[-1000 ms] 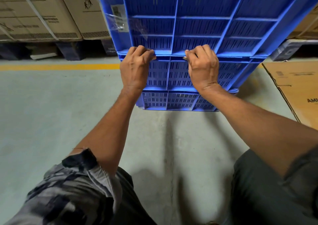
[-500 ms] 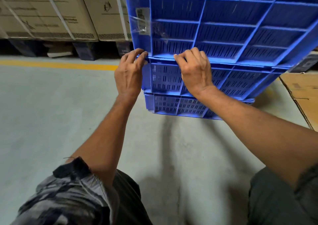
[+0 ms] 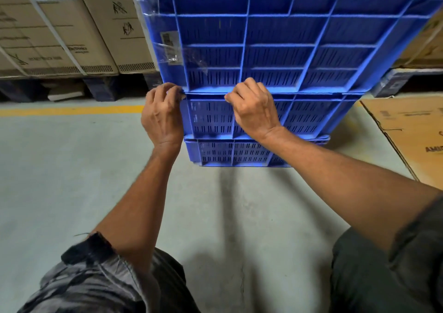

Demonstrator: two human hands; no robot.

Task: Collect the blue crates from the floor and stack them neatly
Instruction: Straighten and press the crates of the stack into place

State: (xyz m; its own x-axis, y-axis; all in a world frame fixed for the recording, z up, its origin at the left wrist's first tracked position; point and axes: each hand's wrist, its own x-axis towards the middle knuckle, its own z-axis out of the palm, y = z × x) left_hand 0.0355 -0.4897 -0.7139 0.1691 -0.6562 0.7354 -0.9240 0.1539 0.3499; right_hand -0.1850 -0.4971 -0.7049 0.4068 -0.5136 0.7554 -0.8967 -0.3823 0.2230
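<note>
Count from where I stand: blue crates x4, one stack, can't see above the 4th.
Hands x2, both at the stack: left hand, right hand.
Legs x2, near: left leg, right leg.
Left cartons, far: 2 I can split for sure, poss more, seams unclear.
White straps over them: x2 clear.
Right carton, far: x1.
Flat cardboard sheet on floor, right: x1.
Pallets x2: left pallet under cartons; right pallet, looks like one.
Yellow floor line x1.
Label on crate side x1.
</note>
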